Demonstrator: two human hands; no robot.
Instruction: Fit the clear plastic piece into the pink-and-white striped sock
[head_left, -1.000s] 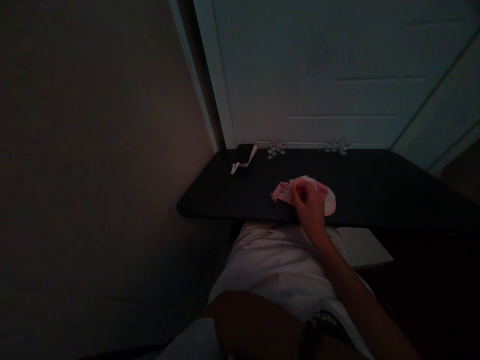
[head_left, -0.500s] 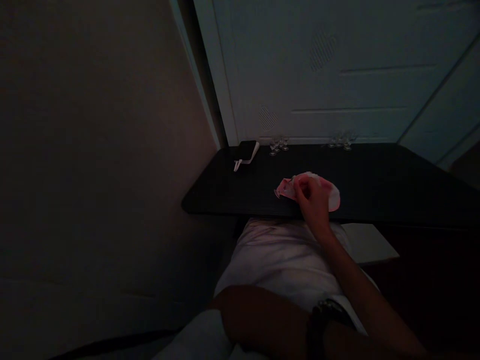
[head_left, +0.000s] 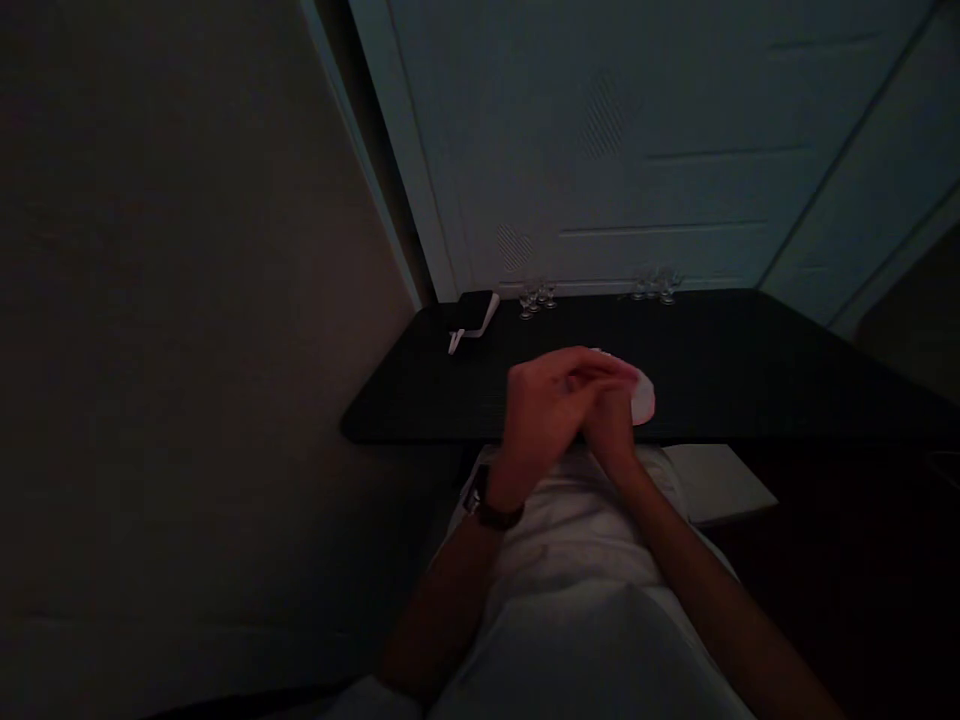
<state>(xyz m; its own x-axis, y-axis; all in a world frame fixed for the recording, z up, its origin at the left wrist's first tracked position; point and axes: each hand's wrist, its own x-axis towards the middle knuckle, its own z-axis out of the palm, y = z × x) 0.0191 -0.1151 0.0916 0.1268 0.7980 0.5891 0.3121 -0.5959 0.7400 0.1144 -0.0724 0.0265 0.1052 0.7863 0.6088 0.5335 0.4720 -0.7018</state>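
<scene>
A pink-and-white item (head_left: 643, 398), soft and fabric-like, lies at the front of the dark table. Only its rounded right end shows past my hands. My left hand (head_left: 544, 405), with a dark watch on its wrist, reaches across it with fingers stretched to the right, thumb apart, over my right fingers. Beneath and beside it, my right hand (head_left: 611, 425) stays at the item; its fingertips are mostly covered by the left hand. The small clear pieces at the item's left end are hidden now.
On the dark table (head_left: 420, 400), a black-and-white box-like object (head_left: 474, 312) with a white strap or cable (head_left: 455, 341) stands back left. Two groups of small clear glass-like pieces, one left (head_left: 537, 298) and one right (head_left: 655, 285), line the back edge. A white panel (head_left: 716, 480) shows below the front edge.
My left arm, earlier across my lap, has swung up so the left hand now covers the pink-and-white item and part of my right hand. The view has shifted slightly.
</scene>
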